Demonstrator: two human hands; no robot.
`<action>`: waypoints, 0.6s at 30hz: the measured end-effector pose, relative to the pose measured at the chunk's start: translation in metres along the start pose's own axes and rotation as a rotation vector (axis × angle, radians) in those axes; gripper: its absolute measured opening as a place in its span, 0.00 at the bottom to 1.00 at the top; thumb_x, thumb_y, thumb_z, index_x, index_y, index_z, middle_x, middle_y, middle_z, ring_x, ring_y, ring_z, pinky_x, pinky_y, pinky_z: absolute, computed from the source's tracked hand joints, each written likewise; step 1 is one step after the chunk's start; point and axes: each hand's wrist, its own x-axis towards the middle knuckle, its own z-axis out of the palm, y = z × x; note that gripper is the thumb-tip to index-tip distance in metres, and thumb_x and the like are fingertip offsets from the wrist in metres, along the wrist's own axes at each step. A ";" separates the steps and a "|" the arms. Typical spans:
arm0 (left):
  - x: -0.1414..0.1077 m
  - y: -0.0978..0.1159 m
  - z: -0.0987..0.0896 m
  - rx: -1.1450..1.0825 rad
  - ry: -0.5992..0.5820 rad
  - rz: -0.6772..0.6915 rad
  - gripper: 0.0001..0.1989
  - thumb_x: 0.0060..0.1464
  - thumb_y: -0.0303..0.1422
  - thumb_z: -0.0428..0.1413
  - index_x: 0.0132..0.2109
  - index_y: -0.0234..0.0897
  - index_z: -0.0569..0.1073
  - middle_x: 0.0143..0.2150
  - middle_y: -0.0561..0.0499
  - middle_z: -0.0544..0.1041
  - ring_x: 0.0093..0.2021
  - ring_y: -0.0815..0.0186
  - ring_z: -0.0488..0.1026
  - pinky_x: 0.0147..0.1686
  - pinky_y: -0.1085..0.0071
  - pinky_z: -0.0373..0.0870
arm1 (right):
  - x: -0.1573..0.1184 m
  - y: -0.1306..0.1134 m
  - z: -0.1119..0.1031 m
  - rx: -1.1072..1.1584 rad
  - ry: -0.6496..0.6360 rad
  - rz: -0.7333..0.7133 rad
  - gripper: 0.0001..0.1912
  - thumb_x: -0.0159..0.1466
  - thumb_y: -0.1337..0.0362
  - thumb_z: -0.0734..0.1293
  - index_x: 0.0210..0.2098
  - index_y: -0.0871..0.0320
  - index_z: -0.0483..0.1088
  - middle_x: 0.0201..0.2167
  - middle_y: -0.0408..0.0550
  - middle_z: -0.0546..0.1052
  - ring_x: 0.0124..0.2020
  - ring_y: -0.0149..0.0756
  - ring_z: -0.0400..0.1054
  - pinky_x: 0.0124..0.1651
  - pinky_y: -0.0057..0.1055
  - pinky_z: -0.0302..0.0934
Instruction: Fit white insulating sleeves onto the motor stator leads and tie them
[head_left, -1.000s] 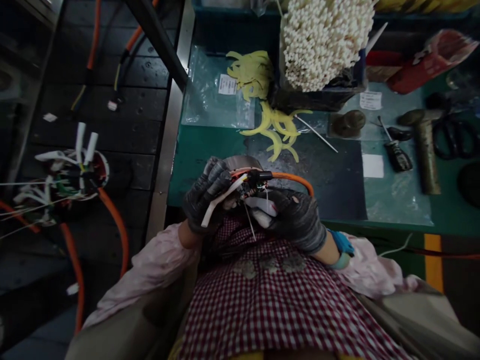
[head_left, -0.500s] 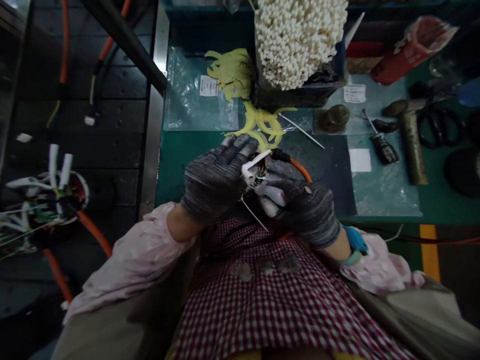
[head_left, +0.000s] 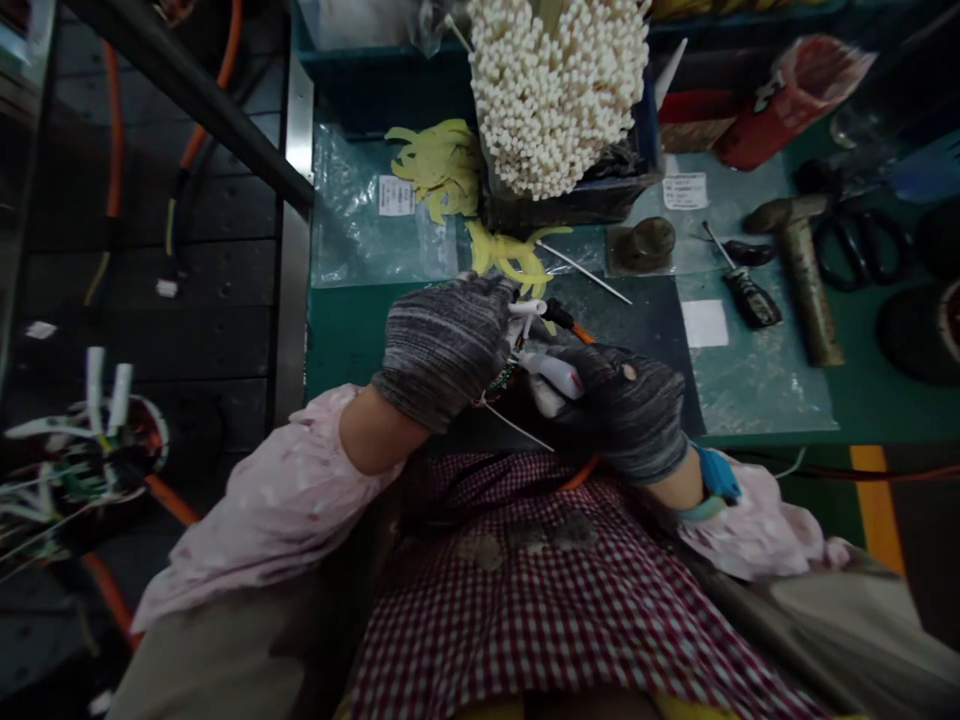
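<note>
- Currently, at the far left, we are seeing a second wired unit [head_left: 124, 455] resting on dark slats [head_left: 225, 330], with white sleeves [head_left: 95, 390] standing up from it.
- Further in, a heap of yellow strips [head_left: 442, 165] is lying partly on a clear bag [head_left: 352, 240], beyond our hands.
- With our left hand [head_left: 450, 345], in a grey glove, we are closing bent fingers over the wired part [head_left: 504, 376]; we are not seeing where each fingertip is pressing.
- That part is sitting between our two hands, just above the near edge of the green table [head_left: 345, 330]; a white tube [head_left: 529, 308] is poking up from it and a thin white tie [head_left: 521, 425] is trailing toward us.
- Judging from this, we are probably handling the tubes and wires by hand, with no tool in use; the next move seems to be calling for a steady left grip, while sparing the loose tie any snag.
- With our right hand [head_left: 634, 400], we are gripping the part's other side, thumb near a white rounded piece [head_left: 555, 372]; the lower fingers are hiding from view.
- Further right, a screwdriver [head_left: 750, 295] and a hammer [head_left: 810, 280] are lying untouched.
</note>
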 end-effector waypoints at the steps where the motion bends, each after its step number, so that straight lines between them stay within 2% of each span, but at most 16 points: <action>1: 0.007 0.001 -0.001 0.012 -0.035 -0.021 0.21 0.75 0.46 0.53 0.59 0.39 0.84 0.55 0.39 0.88 0.55 0.44 0.87 0.62 0.50 0.82 | 0.003 -0.001 0.000 -0.042 0.023 -0.003 0.19 0.75 0.44 0.72 0.55 0.47 0.86 0.43 0.54 0.88 0.43 0.54 0.85 0.46 0.48 0.83; 3: 0.021 0.005 -0.004 0.036 -0.123 -0.084 0.18 0.74 0.46 0.56 0.54 0.40 0.85 0.48 0.41 0.87 0.50 0.42 0.87 0.62 0.44 0.82 | 0.008 -0.004 0.001 -0.109 0.041 -0.020 0.19 0.75 0.44 0.71 0.53 0.49 0.86 0.38 0.54 0.87 0.39 0.51 0.84 0.42 0.45 0.81; 6: 0.039 0.015 -0.010 0.052 -0.205 -0.194 0.15 0.71 0.44 0.60 0.51 0.39 0.86 0.43 0.43 0.85 0.50 0.40 0.87 0.64 0.39 0.80 | 0.010 -0.007 0.003 -0.139 0.040 -0.063 0.17 0.77 0.47 0.69 0.47 0.48 0.87 0.36 0.52 0.86 0.35 0.46 0.82 0.40 0.42 0.79; 8: 0.047 0.020 -0.012 0.080 -0.227 -0.222 0.16 0.71 0.44 0.60 0.50 0.37 0.86 0.42 0.42 0.84 0.50 0.40 0.87 0.63 0.40 0.80 | 0.006 -0.006 0.006 -0.132 0.080 -0.086 0.17 0.77 0.48 0.68 0.44 0.49 0.87 0.34 0.52 0.85 0.34 0.47 0.82 0.38 0.42 0.79; 11: 0.046 0.022 -0.010 0.193 -0.252 -0.171 0.18 0.73 0.43 0.58 0.52 0.35 0.86 0.43 0.40 0.86 0.46 0.42 0.87 0.54 0.46 0.84 | -0.005 0.001 0.007 -0.031 0.155 -0.030 0.17 0.74 0.48 0.72 0.48 0.51 0.88 0.38 0.53 0.88 0.38 0.49 0.85 0.41 0.43 0.80; 13: 0.038 0.021 -0.005 0.252 -0.215 -0.108 0.17 0.74 0.41 0.58 0.56 0.35 0.85 0.48 0.39 0.88 0.46 0.45 0.88 0.50 0.51 0.85 | -0.011 0.010 0.003 0.086 0.171 0.031 0.16 0.74 0.50 0.73 0.52 0.51 0.88 0.42 0.53 0.90 0.41 0.48 0.86 0.45 0.42 0.82; 14: 0.032 0.020 -0.003 0.266 -0.179 -0.087 0.17 0.73 0.40 0.58 0.58 0.35 0.85 0.53 0.38 0.89 0.49 0.45 0.88 0.50 0.53 0.86 | -0.011 0.016 -0.001 0.140 0.183 0.056 0.16 0.75 0.51 0.72 0.53 0.52 0.87 0.44 0.52 0.90 0.42 0.47 0.87 0.46 0.41 0.83; 16: 0.020 0.021 0.003 0.277 -0.107 -0.077 0.21 0.71 0.41 0.63 0.63 0.34 0.82 0.64 0.35 0.86 0.60 0.42 0.85 0.57 0.51 0.85 | -0.005 0.032 -0.010 0.236 0.225 0.122 0.16 0.77 0.52 0.70 0.54 0.53 0.86 0.46 0.51 0.91 0.45 0.46 0.88 0.48 0.41 0.84; 18: 0.010 0.023 0.008 0.284 -0.084 -0.114 0.30 0.66 0.43 0.69 0.69 0.34 0.78 0.71 0.33 0.81 0.69 0.39 0.80 0.65 0.47 0.82 | 0.011 0.055 -0.017 0.321 0.277 0.197 0.18 0.78 0.52 0.68 0.57 0.53 0.85 0.51 0.52 0.91 0.50 0.47 0.88 0.54 0.44 0.84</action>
